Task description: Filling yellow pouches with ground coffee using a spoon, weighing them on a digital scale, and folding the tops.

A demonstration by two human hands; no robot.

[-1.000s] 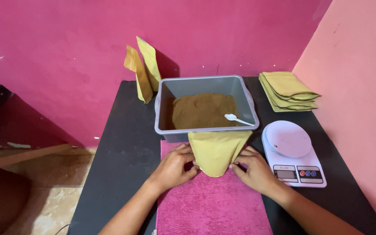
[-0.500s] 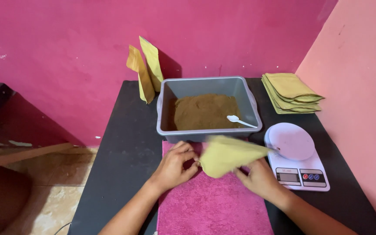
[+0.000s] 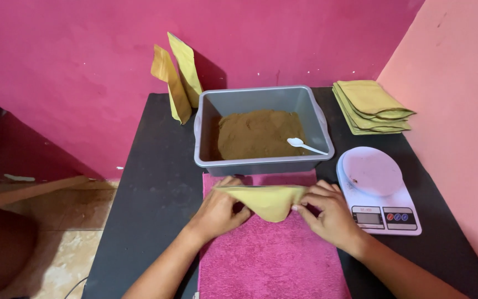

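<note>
We hold a yellow pouch between both hands, just above the pink towel and right in front of the grey tub. Our left hand pinches the pouch's left end, fingers closed on it; our right hand grips the right end the same way — the pouch is stretched flat between them, its lower edge sagging toward the towel.

The tub sits on the black table and holds brown powder with a white spoon lying on it at the right. To the right of our right hand stands a white scale, its round plate bare. Behind it lies a stack of pouches — flat, near the orange wall. Two more pouches lean upright against the pink wall, left of the tub.
</note>
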